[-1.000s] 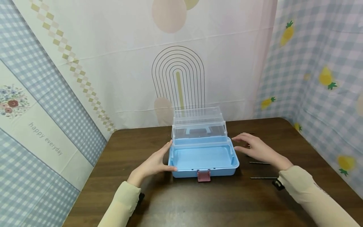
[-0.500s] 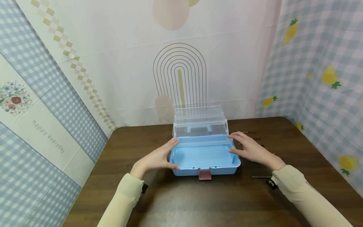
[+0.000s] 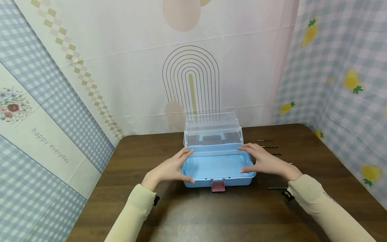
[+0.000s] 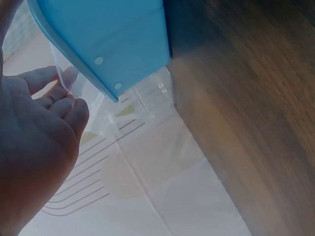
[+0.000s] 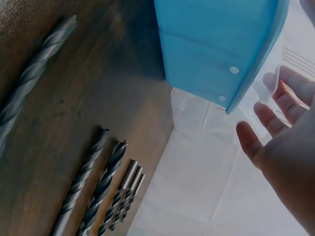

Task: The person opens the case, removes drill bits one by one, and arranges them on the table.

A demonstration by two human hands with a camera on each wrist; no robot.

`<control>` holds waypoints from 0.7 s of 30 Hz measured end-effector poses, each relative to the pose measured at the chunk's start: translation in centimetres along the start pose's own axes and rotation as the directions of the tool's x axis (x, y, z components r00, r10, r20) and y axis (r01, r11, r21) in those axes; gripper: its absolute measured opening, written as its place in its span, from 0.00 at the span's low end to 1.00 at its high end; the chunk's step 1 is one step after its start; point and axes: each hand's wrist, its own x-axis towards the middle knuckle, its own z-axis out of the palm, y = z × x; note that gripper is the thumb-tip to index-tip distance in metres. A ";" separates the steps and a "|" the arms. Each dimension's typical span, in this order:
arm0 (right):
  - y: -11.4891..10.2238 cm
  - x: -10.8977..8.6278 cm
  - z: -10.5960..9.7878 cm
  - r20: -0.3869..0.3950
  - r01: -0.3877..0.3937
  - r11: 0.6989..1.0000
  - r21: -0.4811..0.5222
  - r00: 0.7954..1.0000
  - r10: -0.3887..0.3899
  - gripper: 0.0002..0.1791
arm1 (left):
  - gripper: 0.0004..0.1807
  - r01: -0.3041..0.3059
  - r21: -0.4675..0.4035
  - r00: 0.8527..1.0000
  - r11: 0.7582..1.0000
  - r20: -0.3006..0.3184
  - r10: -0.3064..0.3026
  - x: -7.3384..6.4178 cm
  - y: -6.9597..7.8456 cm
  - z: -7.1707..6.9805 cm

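Note:
A light blue toolbox (image 3: 196, 184) stands on the table, its clear lid and trays (image 3: 211, 118) raised at the back and its pink latch (image 3: 218, 186) hanging at the front. My left hand (image 3: 167, 170) is at the left end, thumb by the front rim and fingers reaching over the side. In the left wrist view, its fingertips touch a clear tray (image 4: 83, 86). At the right end, my right hand (image 3: 269, 162) has thumb and fingers spread over the rim. The right wrist view shows its fingertips at a clear plastic edge (image 5: 273, 86).
Several drill bits (image 5: 101, 172) lie in a row on the dark wooden table (image 3: 211, 215), to the right of the toolbox. One thick bit (image 5: 34, 69) lies nearer the front. Printed cloth (image 3: 248, 74) hangs behind the table and along both sides.
My right hand has moved left from beside the toolbox to over its right end. My left fingers have shifted slightly inward over the left end. The toolbox stays open.

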 end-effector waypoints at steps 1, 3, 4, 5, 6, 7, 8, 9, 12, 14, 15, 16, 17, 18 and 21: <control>0.0 0.0 0.0 0.010 0.002 1.000 -0.006 1.000 -0.002 0.52 | 0.65 0.001 0.005 1.000 1.000 -0.003 -0.001 0.0 0.0 0.0; -0.1 0.0 0.0 0.023 0.011 1.000 -0.016 1.000 -0.011 0.55 | 0.65 0.005 0.010 1.000 1.000 -0.006 -0.005 0.1 0.1 0.0; -0.2 0.0 0.1 0.027 0.015 1.000 -0.019 1.000 -0.015 0.57 | 0.65 0.007 0.011 1.000 1.000 -0.006 -0.007 0.1 0.1 0.0; -0.2 0.0 0.1 0.030 0.018 1.000 -0.021 0.999 -0.017 0.58 | 0.65 0.008 0.010 1.000 1.000 -0.007 -0.008 0.1 0.1 0.1; -0.2 -0.1 0.1 0.032 0.020 1.000 -0.020 0.999 -0.019 0.58 | 0.65 0.012 0.011 1.000 1.000 -0.006 -0.012 0.2 0.1 0.1; -0.3 -0.1 0.1 0.032 0.020 1.000 -0.017 0.999 -0.019 0.58 | 0.65 0.014 0.011 1.000 1.000 -0.006 -0.014 0.2 0.1 0.1; -0.3 -0.1 0.1 0.032 0.019 1.000 -0.015 0.999 -0.019 0.59 | 0.65 0.017 0.010 1.000 1.000 -0.005 -0.017 0.2 0.1 0.1; -0.3 -0.1 0.1 0.031 0.017 1.000 -0.017 0.999 -0.017 0.59 | 0.65 0.019 0.011 1.000 1.000 -0.004 -0.019 0.2 0.2 0.1; -0.4 -0.1 0.0 0.027 0.010 1.000 -0.026 1.000 -0.009 0.59 | 0.65 0.023 0.019 1.000 1.000 -0.001 -0.023 0.2 0.2 0.2; -0.5 -0.1 0.0 0.025 0.007 0.999 -0.035 1.000 -0.006 0.59 | 0.65 0.022 0.026 1.000 0.999 0.000 -0.022 0.2 0.3 0.2; -0.5 -0.1 0.0 0.024 0.006 0.999 -0.038 1.000 -0.005 0.59 | 0.65 0.018 0.029 1.000 0.999 -0.003 -0.018 0.2 0.3 0.2; -0.6 -0.1 0.0 0.023 0.006 0.999 -0.040 1.000 -0.005 0.59 | 0.64 0.015 0.032 1.000 0.999 -0.005 -0.015 0.1 0.3 0.2; -0.6 0.0 0.0 0.022 0.005 0.999 -0.041 1.000 -0.004 0.59 | 0.64 0.011 0.035 1.000 0.999 -0.008 -0.011 0.1 0.4 0.2; -0.6 0.0 -0.1 0.021 0.005 0.999 -0.042 1.000 -0.004 0.59 | 0.64 0.007 0.037 1.000 0.999 -0.011 -0.006 0.1 0.4 0.1; -0.7 0.0 0.0 0.022 0.000 0.999 -0.045 1.000 0.001 0.59 | 0.63 -0.004 0.046 1.000 0.999 -0.021 0.005 0.0 0.4 0.2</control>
